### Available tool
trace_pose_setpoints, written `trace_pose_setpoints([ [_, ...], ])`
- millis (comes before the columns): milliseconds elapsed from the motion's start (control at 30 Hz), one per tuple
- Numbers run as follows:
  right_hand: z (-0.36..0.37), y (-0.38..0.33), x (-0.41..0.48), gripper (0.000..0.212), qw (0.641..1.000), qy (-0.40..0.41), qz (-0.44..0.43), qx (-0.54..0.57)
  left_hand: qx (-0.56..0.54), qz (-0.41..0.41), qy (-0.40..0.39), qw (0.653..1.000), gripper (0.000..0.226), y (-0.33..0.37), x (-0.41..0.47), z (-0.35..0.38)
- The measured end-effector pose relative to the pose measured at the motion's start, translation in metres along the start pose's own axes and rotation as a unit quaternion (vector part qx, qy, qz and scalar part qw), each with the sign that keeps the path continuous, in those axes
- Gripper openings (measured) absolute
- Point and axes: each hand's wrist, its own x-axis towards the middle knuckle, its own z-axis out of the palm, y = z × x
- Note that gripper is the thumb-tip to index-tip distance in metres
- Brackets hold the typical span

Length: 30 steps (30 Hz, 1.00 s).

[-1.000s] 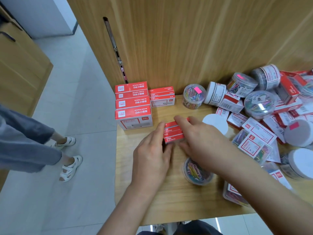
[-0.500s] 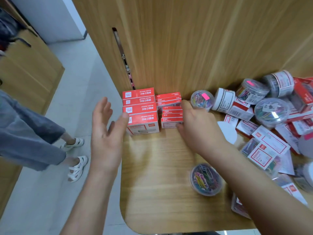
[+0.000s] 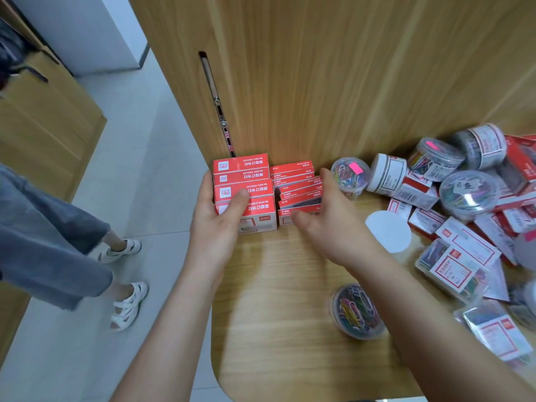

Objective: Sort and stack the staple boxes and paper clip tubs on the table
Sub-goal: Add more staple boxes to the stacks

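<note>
So we've got both hands on the red staple boxes at the back left corner of the counter [image 3: 275,329], right up against the wood panel [image 3: 333,82]. Our left hand [image 3: 216,224] is wrapped around the stack of big staple boxes [image 3: 242,187], thumb across the front, fingers along the left side, so that grip is closed on the stack. Our right hand [image 3: 327,227] presses against the right side and front of the stack of small staple boxes [image 3: 295,190], which sits touching the big ones; it's a loose hold and the top boxes look a bit skewed. One paper clip tub [image 3: 358,311] sits alone near our right forearm, and the unsorted pile of tubs and boxes [image 3: 464,213] covers the right side. Somebody in white sandals [image 3: 127,306] stands on the floor to the left.
</note>
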Motion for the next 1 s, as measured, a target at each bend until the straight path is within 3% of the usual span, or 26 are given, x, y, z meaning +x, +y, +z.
trace_pose_setpoints([
  [167,0.011,0.015,0.007,0.053,0.969,0.075,-0.089,-0.220,0.033,0.037,-0.040,0.998,0.062,0.000,-0.002,-0.006],
  [267,0.014,0.020,0.010,0.060,0.960,0.085,-0.100,-0.246,0.048,0.038,-0.103,0.993,0.079,-0.001,0.001,-0.017],
  [367,0.015,0.021,0.012,0.061,0.985,0.055,-0.098,-0.132,0.060,0.035,-0.122,0.990,0.095,-0.008,0.003,-0.022],
  [500,0.013,0.011,0.013,0.051,0.997,0.040,-0.041,0.058,0.031,0.043,-0.106,0.993,0.089,-0.019,0.004,-0.020],
  [733,0.001,0.007,0.015,0.053,0.986,-0.009,-0.013,0.165,0.104,0.032,-0.101,0.989,0.076,-0.018,0.010,-0.022],
  [867,0.005,0.010,0.014,0.054,0.999,0.004,-0.039,0.031,0.175,0.030,-0.090,0.980,0.077,-0.016,0.014,-0.027],
  [1000,0.019,0.016,0.022,0.095,0.989,0.023,-0.058,-0.137,0.229,0.055,-0.075,0.969,0.097,-0.014,0.012,-0.028],
])
